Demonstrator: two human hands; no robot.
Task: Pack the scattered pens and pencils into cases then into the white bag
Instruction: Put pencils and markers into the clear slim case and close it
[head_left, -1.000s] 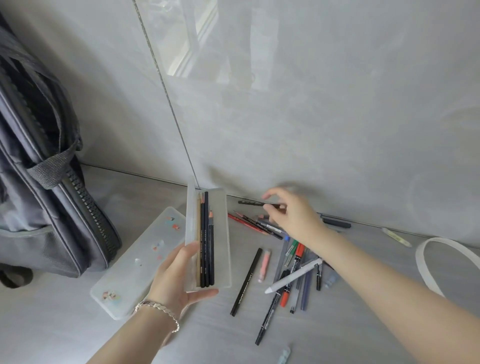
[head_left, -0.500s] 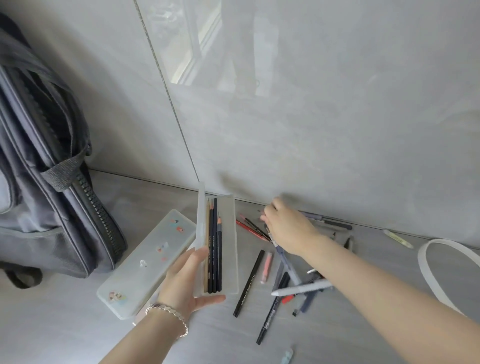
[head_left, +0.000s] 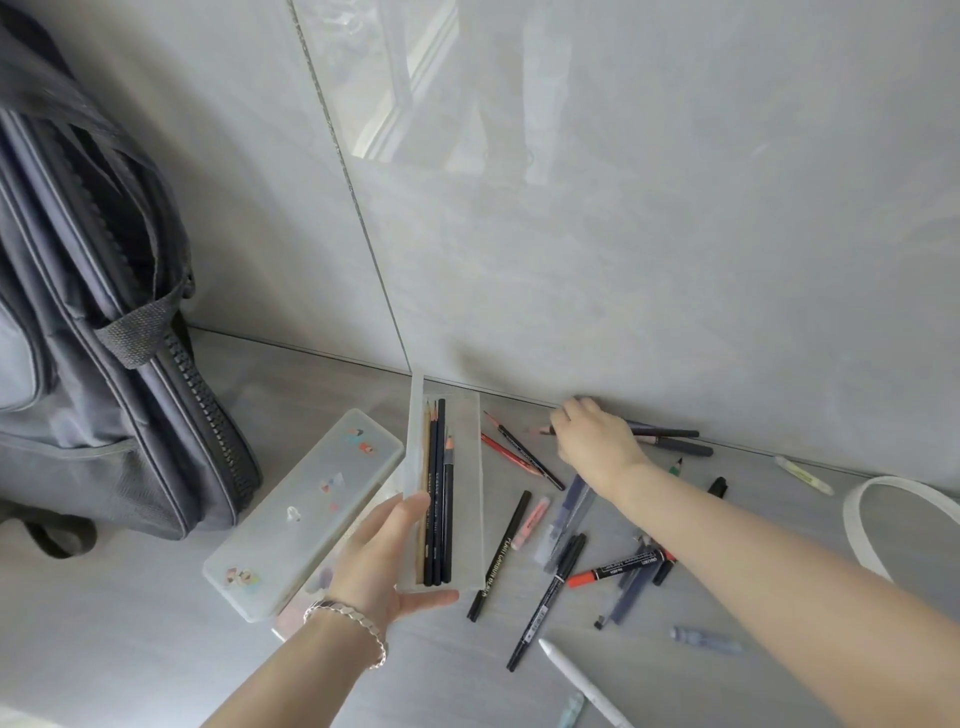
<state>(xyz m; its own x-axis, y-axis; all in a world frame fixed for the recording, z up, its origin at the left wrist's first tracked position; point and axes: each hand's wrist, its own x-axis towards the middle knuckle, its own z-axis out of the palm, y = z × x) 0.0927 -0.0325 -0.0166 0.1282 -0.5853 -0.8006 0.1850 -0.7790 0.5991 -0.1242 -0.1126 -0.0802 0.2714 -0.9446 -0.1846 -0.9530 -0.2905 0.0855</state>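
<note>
Against the wall's foot, your right hand (head_left: 595, 441) pinches a pencil (head_left: 540, 430) among the scattered pens (head_left: 618, 564) (most lie loose beside your forearm); your left hand (head_left: 384, 561) grips the open case (head_left: 467, 467), dark pencils (head_left: 436, 493) inside.

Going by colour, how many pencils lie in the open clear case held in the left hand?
Tan wooden pencil: 1
Dark pencils: 3
Total: 4, all lying lengthwise in the open case that the left hand holds.
</note>
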